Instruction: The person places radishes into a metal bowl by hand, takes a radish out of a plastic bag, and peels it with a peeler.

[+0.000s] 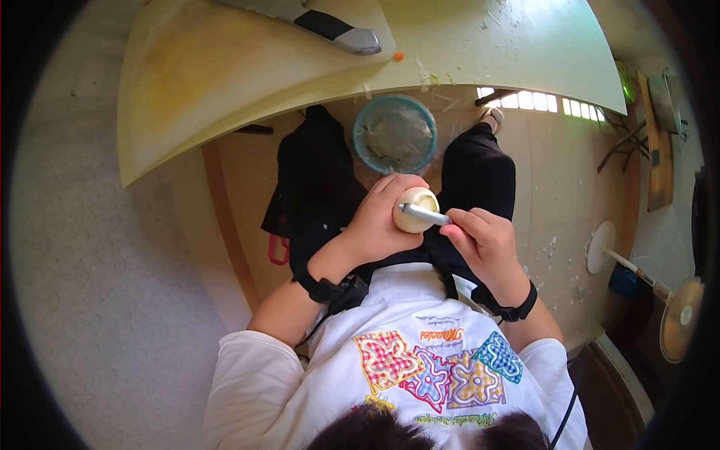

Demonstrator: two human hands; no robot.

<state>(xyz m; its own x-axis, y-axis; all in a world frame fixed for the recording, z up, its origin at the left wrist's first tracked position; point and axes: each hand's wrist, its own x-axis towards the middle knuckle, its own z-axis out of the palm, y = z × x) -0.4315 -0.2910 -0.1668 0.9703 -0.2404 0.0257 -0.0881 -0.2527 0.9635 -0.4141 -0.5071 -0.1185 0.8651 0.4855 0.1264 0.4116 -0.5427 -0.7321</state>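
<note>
In my left hand (pixel 388 217) is a thick, pale vegetable that looks like a white radish (pixel 421 202), its round end turned up toward me. The fingers wrap round its side, and its lower part is hidden. My right hand (pixel 484 238) is closed on the end of a silver peeler (pixel 426 214). The peeler's head lies across the radish's top. Below both hands, on the floor between my legs, stands a blue-rimmed bin (pixel 357 135) lined with clear plastic, with scraps in it.
A pale table (pixel 517 52) spans the top of the view. On it lie a cutting board (pixel 225 56), a knife with a black and grey handle (pixel 337 31) and an orange scrap (pixel 398 56). Bits of peel litter the floor at right, near a standing fan (pixel 681 319).
</note>
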